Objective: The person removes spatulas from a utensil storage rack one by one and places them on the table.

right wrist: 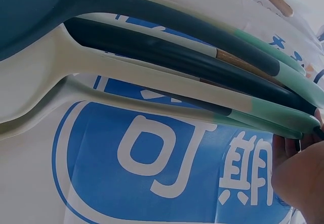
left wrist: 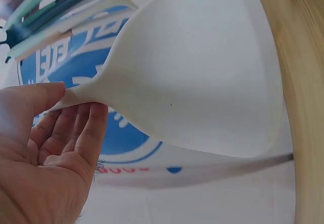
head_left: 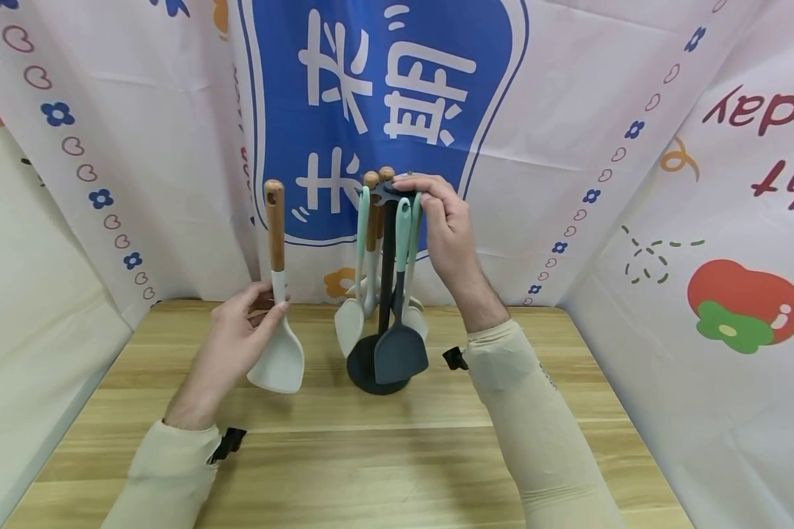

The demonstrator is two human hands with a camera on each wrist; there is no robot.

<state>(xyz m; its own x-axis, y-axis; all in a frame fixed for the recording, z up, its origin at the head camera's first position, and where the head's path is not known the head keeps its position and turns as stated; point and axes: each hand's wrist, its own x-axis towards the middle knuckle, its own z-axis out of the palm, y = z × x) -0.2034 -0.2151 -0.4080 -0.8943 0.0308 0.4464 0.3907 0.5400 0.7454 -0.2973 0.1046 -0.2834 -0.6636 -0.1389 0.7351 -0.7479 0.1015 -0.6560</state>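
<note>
The left hand (head_left: 241, 323) pinched the white spatula (head_left: 279, 367); the right hand (head_left: 446, 228), partly hidden, seemingly gripped the rack (head_left: 387, 286) to steady it.

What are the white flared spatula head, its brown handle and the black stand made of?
White, flared spatula head: probably silicone or plastic, smooth and matte, its shading soft.
Brown cylindrical handle: apparently wood, satin, from its warm tone.
Black round-based stand: matte, barely reflective; coated metal or plastic, can't tell.

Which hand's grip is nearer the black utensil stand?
Right. The right hand is at the top of the black utensil stand; the left hand is off to its left, holding a wooden-handled white turner.
</note>
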